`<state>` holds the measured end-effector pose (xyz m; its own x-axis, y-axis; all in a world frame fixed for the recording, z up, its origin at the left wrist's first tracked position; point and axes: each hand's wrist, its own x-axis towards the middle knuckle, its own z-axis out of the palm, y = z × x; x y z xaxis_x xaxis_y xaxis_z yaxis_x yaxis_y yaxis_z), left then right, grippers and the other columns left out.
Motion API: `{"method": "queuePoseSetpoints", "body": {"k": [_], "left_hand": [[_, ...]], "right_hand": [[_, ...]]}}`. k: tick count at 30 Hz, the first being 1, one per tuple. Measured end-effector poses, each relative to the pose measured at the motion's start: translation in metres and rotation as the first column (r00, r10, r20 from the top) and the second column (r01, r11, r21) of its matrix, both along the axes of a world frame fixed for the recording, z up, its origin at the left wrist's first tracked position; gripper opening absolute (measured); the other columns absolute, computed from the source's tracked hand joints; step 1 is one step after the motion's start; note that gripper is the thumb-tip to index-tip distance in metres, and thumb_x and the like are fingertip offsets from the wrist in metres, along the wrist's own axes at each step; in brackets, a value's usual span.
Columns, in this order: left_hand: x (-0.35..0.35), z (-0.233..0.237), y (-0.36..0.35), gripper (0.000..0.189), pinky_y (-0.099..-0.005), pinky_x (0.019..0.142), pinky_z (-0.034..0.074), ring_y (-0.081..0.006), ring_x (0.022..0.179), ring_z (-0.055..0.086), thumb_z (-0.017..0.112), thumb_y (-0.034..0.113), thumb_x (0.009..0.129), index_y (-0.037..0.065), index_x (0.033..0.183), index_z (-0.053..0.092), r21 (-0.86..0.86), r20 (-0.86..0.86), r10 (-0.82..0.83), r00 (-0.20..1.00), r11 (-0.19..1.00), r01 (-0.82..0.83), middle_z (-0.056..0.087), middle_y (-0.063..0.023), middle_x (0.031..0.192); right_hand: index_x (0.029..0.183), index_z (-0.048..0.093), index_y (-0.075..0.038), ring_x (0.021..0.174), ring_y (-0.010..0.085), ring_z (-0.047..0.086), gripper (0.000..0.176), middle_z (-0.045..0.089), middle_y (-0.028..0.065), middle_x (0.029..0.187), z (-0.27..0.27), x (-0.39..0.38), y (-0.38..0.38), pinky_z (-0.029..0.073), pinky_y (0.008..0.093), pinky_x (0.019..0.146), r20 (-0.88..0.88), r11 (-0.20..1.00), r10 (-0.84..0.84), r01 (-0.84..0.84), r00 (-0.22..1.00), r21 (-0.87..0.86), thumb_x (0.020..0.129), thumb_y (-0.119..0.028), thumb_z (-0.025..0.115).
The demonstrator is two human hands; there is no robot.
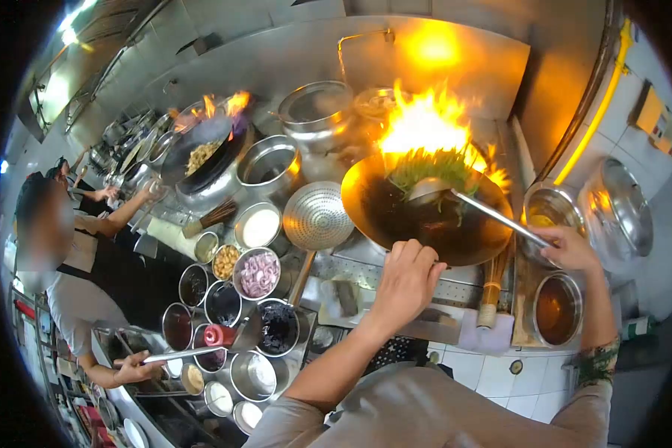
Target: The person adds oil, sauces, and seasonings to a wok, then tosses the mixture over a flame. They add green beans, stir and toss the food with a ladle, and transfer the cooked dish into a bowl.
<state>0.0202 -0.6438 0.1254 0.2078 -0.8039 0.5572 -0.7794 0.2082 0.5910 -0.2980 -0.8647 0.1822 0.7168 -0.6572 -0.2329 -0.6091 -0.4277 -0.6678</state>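
My right hand (571,248) is closed around the long handle of a metal ladle (429,192), whose bowl is inside the wok. At the near left edge of the wok (366,205), my left hand (411,270) is closed on its rim; a cloth or handle under the fingers cannot be made out. Green leafy stalks (433,170) lie against the ladle bowl, in the far part of the wok. Tall flames (425,123) rise behind and over the greens. The wok tilts on the stove.
A perforated strainer (319,216) lies left of the wok. Seasoning pots, including sliced onions (257,274), crowd the left counter. A bamboo brush (491,287) and an oil pot (558,310) stand at right. A co-worker (89,261) holds another ladle (246,332) over the pots.
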Motion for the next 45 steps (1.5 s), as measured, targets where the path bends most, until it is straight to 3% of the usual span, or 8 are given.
{"method": "queuePoseSetpoints", "body": {"k": [9, 15, 22, 26, 29, 37, 41, 45], "left_hand": [[-0.005, -0.086, 0.037, 0.018, -0.0494, 0.082, 0.046, -0.0395, 0.097, 0.056, 0.070, 0.016, 0.086, 0.003, 0.098, 0.065, 0.067, 0.082, -0.090, 0.993, 0.994, 0.084, 0.059, -0.0174, 0.096], [0.028, -0.059, -0.035, 0.013, -0.0467, 0.076, 0.043, -0.0390, 0.085, 0.052, 0.071, 0.012, 0.087, 0.002, 0.089, 0.062, -0.010, 0.048, -0.051, 0.998, 0.999, 0.051, 0.056, -0.0174, 0.086], [0.021, -0.065, -0.017, 0.016, -0.0530, 0.082, 0.042, -0.0424, 0.088, 0.055, 0.068, 0.014, 0.089, -0.001, 0.095, 0.065, 0.049, 0.150, -0.121, 0.981, 0.992, 0.115, 0.061, -0.0220, 0.092], [0.023, -0.029, -0.015, 0.018, -0.0514, 0.078, 0.043, -0.0412, 0.085, 0.055, 0.069, 0.019, 0.089, 0.003, 0.084, 0.064, 0.042, 0.154, -0.054, 0.987, 0.998, 0.048, 0.060, -0.0214, 0.087], [0.030, -0.055, -0.029, 0.014, -0.0522, 0.080, 0.043, -0.0414, 0.087, 0.056, 0.065, 0.016, 0.091, 0.003, 0.086, 0.064, 0.094, 0.122, -0.131, 0.984, 0.988, 0.120, 0.060, -0.0219, 0.089], [0.035, -0.044, -0.044, 0.012, -0.0492, 0.080, 0.043, -0.0396, 0.089, 0.054, 0.068, 0.013, 0.090, 0.002, 0.090, 0.064, 0.120, 0.078, -0.109, 0.991, 0.988, 0.100, 0.060, -0.0179, 0.091], [0.029, -0.063, -0.014, 0.015, -0.0478, 0.077, 0.042, -0.0386, 0.085, 0.052, 0.068, 0.015, 0.091, 0.001, 0.089, 0.062, 0.181, 0.138, -0.153, 0.978, 0.975, 0.127, 0.058, -0.0170, 0.088], [0.019, -0.006, -0.009, 0.014, -0.0481, 0.078, 0.043, -0.0399, 0.087, 0.054, 0.070, 0.013, 0.088, 0.001, 0.090, 0.063, 0.085, 0.042, -0.115, 0.992, 0.990, 0.111, 0.059, -0.0189, 0.088]], "right_hand": [[0.141, 0.059, -0.021, 0.099, 0.0288, 0.070, 0.060, 0.067, 0.0173, 0.127, -0.038, 0.029, 0.036, 0.053, 0.0403, 0.082, -0.151, 0.802, -0.126, 0.011, 0.981, -0.597, 0.084, -0.002, 0.065], [0.141, 0.059, -0.025, 0.091, 0.0285, 0.071, 0.059, 0.072, 0.0156, 0.115, -0.081, 0.011, 0.134, 0.053, 0.0356, 0.082, 0.222, 0.889, -0.422, 0.449, 0.879, -0.086, 0.087, -0.003, 0.067], [0.154, 0.042, -0.015, 0.077, 0.0170, 0.064, 0.068, 0.065, 0.0140, 0.127, -0.150, 0.001, 0.190, 0.054, 0.0315, 0.074, 0.476, 0.806, -0.464, 0.579, 0.747, -0.124, 0.090, 0.004, 0.057], [0.159, 0.029, -0.011, 0.064, 0.0114, 0.056, 0.073, 0.057, 0.0102, 0.116, -0.001, -0.018, 0.280, 0.050, 0.0250, 0.059, 0.251, 0.629, -0.777, 0.735, 0.578, 0.254, 0.092, 0.003, 0.055], [0.157, 0.032, -0.009, 0.060, 0.0106, 0.055, 0.070, 0.060, 0.0070, 0.099, 0.063, -0.043, 0.309, 0.047, 0.0261, 0.053, 0.076, 0.461, -0.887, 0.874, 0.455, 0.153, 0.093, -0.001, 0.057], [0.147, 0.047, -0.002, 0.058, 0.0157, 0.060, 0.063, 0.067, 0.0141, 0.080, 0.058, -0.062, 0.344, 0.050, 0.0326, 0.059, -0.262, 0.472, -0.860, 0.878, 0.439, -0.077, 0.086, -0.008, 0.061], [0.144, 0.049, 0.000, 0.067, 0.0292, 0.067, 0.062, 0.068, 0.0225, 0.086, 0.041, -0.069, 0.347, 0.054, 0.0390, 0.071, -0.275, 0.530, -0.842, 0.807, 0.465, -0.259, 0.084, -0.006, 0.059], [0.145, 0.050, -0.003, 0.064, 0.0201, 0.066, 0.060, 0.069, 0.0201, 0.086, 0.087, -0.043, 0.339, 0.054, 0.0355, 0.065, -0.133, 0.433, -0.901, 0.880, 0.414, -0.195, 0.086, -0.002, 0.061]]}}
